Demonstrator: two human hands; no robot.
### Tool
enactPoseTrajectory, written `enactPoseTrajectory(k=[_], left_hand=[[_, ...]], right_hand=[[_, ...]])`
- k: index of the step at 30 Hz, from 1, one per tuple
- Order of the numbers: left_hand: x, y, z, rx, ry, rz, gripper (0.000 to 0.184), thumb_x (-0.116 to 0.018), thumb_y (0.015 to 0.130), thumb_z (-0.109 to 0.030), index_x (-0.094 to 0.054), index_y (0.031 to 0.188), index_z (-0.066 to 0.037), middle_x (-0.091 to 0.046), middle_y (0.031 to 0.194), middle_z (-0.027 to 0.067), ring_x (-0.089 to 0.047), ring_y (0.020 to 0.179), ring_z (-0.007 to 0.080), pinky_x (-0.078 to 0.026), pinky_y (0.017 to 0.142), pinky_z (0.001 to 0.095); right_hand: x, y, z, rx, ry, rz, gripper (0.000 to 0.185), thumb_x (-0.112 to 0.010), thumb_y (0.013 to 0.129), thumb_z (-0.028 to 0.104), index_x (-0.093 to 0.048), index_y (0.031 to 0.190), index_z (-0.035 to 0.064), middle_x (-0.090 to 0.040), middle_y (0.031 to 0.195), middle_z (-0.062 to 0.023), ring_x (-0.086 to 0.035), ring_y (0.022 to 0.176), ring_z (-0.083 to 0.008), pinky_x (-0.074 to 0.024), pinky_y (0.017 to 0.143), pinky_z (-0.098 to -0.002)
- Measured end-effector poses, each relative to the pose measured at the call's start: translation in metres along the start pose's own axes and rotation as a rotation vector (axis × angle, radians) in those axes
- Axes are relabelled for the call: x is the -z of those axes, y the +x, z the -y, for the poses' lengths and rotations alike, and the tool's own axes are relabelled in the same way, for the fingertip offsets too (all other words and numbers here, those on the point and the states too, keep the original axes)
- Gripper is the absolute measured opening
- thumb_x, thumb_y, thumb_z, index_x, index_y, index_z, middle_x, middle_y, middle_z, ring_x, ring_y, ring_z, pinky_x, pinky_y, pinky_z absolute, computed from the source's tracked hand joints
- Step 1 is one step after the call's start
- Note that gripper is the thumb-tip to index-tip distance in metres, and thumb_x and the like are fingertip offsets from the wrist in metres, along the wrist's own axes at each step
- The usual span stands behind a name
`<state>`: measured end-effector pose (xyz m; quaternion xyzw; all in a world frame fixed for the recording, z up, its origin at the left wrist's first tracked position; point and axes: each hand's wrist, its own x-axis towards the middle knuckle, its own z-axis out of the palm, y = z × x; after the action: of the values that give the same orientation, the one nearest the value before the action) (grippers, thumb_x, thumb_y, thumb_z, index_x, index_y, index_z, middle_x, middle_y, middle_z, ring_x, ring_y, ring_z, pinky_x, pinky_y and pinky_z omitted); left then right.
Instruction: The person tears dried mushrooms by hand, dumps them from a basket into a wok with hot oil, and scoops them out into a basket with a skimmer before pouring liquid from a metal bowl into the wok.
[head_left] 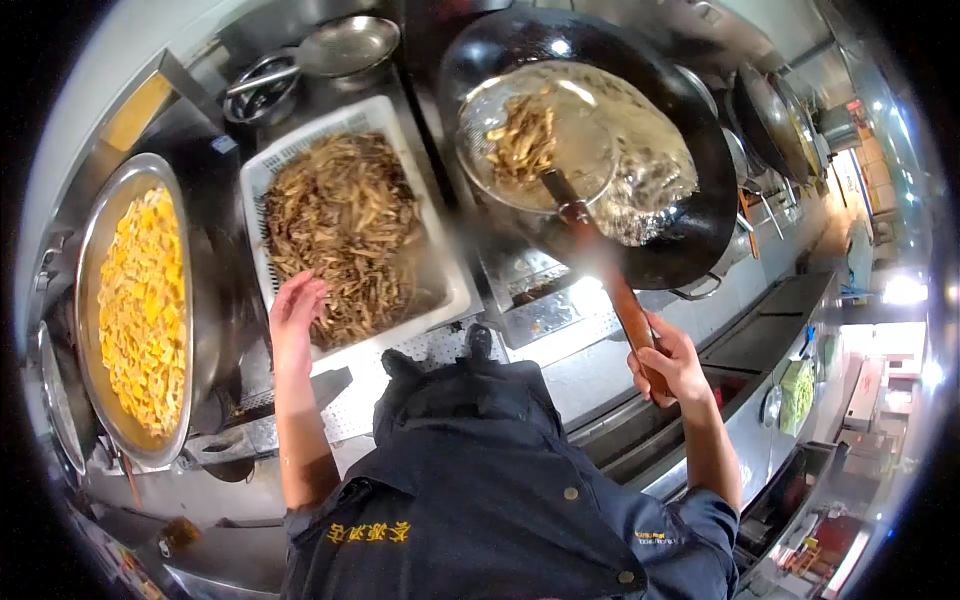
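Note:
My right hand (pixel 668 362) is closed round the brown wooden handle of a round mesh strainer (pixel 575 135). The strainer rests in the bubbling liquid of a large black wok (pixel 700 230), with some brown strips (pixel 522 135) in its left part. At the near left edge of a white basket (pixel 455 265) is my left hand (pixel 298 303), beside a heap of brown strips (pixel 345 215). Its fingers are bent over the strips; whether they hold any is hidden.
A large metal bowl (pixel 185 400) of yellow pieces (pixel 143 310) stands at the far left. Behind the basket are a round metal strainer (pixel 350 45) and a small dark pot (pixel 262 90). More woks (pixel 775 120) stand at the right, near a green item (pixel 797 396).

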<state>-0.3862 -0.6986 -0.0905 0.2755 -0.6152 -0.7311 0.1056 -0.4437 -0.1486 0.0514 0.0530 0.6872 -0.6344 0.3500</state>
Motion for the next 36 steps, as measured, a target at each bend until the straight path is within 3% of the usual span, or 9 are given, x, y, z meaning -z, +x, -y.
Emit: enactPoseTrajectory(k=[6, 9, 14, 16, 22, 25, 31, 35, 36], left_hand=[[0.082, 0.004, 0.006, -0.031, -0.002, -0.056, 0.036, -0.068, 0.102, -0.016, -0.064, 0.135, -0.001, -0.072, 0.116, 0.0061, -0.068, 0.108, 0.0144, -0.052, 0.098, 0.0293], [0.11, 0.005, 0.007, 0.007, 0.054, -0.102, 0.038, -0.069, 0.102, -0.018, -0.063, 0.135, -0.001, -0.072, 0.116, 0.0052, -0.067, 0.109, 0.0138, -0.051, 0.1, 0.0308], [0.151, 0.02, 0.026, 0.058, -0.018, -0.111, 0.035, -0.068, 0.1, -0.011, -0.064, 0.133, -0.001, -0.073, 0.115, 0.0059, -0.066, 0.109, 0.0142, -0.051, 0.099, 0.03], [0.159, 0.027, 0.028, 0.051, -0.015, -0.084, 0.034, -0.068, 0.099, -0.007, -0.064, 0.132, 0.0, -0.072, 0.114, 0.0062, -0.066, 0.109, 0.0146, -0.051, 0.099, 0.0296], [0.173, 0.041, 0.041, 0.037, -0.021, -0.063, 0.031, -0.069, 0.1, -0.005, -0.065, 0.13, 0.001, -0.072, 0.114, 0.006, -0.065, 0.108, 0.0131, -0.049, 0.1, 0.027], [0.18, 0.047, 0.064, -0.037, 0.002, -0.001, 0.031, -0.069, 0.1, -0.007, -0.065, 0.13, -0.001, -0.073, 0.113, 0.0065, -0.066, 0.105, 0.0125, -0.05, 0.096, 0.0264], [0.192, 0.028, 0.071, 0.014, 0.125, -0.009, 0.032, -0.07, 0.1, -0.01, -0.065, 0.131, -0.002, -0.074, 0.114, 0.0068, -0.068, 0.104, 0.0135, -0.052, 0.092, 0.0273], [0.2, 0.026, 0.082, 0.031, 0.174, -0.053, 0.031, -0.071, 0.1, -0.013, -0.067, 0.129, -0.003, -0.074, 0.111, 0.0073, -0.068, 0.101, 0.0142, -0.053, 0.091, 0.0278], [0.197, 0.024, 0.083, 0.047, 0.219, -0.068, 0.03, -0.071, 0.1, -0.013, -0.068, 0.128, -0.003, -0.074, 0.111, 0.0075, -0.068, 0.101, 0.0139, -0.053, 0.091, 0.0279]], right_hand=[[-0.093, -0.019, 0.025, 0.058, -0.198, -0.08, 0.069, -0.058, 0.096, -0.011, -0.035, 0.16, 0.0019, -0.066, 0.081, -0.0094, -0.066, 0.065, -0.0161, -0.0532, 0.055, -0.0307], [-0.146, -0.025, 0.032, 0.04, -0.451, -0.198, 0.068, -0.062, 0.09, -0.011, -0.048, 0.154, 0.0061, -0.068, 0.083, -0.0028, -0.065, 0.068, -0.0111, -0.0538, 0.064, -0.0259], [-0.203, -0.026, 0.01, 0.021, -0.664, -0.208, 0.06, -0.07, 0.089, 0.001, -0.059, 0.148, 0.0052, -0.061, 0.09, 0.0008, -0.058, 0.081, -0.0081, -0.0484, 0.074, -0.0254], [-0.228, -0.032, 0.013, 0.048, -0.58, -0.25, 0.055, -0.064, 0.092, -0.004, -0.057, 0.146, -0.0001, -0.056, 0.09, 0.0016, -0.049, 0.074, -0.0054, -0.0408, 0.066, -0.0201], [-0.257, -0.02, 0.03, 0.114, -0.865, -0.364, 0.064, -0.064, 0.094, -0.003, -0.05, 0.156, 0.0024, -0.057, 0.092, 0.0027, -0.049, 0.076, -0.0046, -0.041, 0.068, -0.0194], [-0.259, 0.036, -0.016, 0.205, -0.942, -0.272, 0.07, -0.06, 0.093, -0.005, -0.041, 0.161, 0.0016, -0.048, 0.088, 0.0043, -0.041, 0.074, -0.0067, -0.0399, 0.066, -0.0235], [-0.278, 0.007, -0.013, -0.041, -0.77, -0.053, 0.086, -0.055, 0.094, -0.006, -0.02, 0.171, 0.0141, -0.044, 0.076, 0.0053, -0.041, 0.063, -0.007, -0.0385, 0.058, -0.0251], [-0.28, -0.032, 0.033, -0.478, -0.809, -0.013, 0.095, -0.052, 0.093, -0.004, -0.006, 0.172, 0.0221, -0.064, 0.121, -0.0185, -0.067, 0.1, -0.0269, -0.0542, 0.087, -0.0425], [-0.28, -0.037, 0.039, -0.542, -0.749, 0.023, 0.097, -0.052, 0.095, -0.005, -0.003, 0.172, 0.0254, -0.069, 0.095, -0.012, -0.069, 0.073, -0.0208, -0.0575, 0.066, -0.038]])
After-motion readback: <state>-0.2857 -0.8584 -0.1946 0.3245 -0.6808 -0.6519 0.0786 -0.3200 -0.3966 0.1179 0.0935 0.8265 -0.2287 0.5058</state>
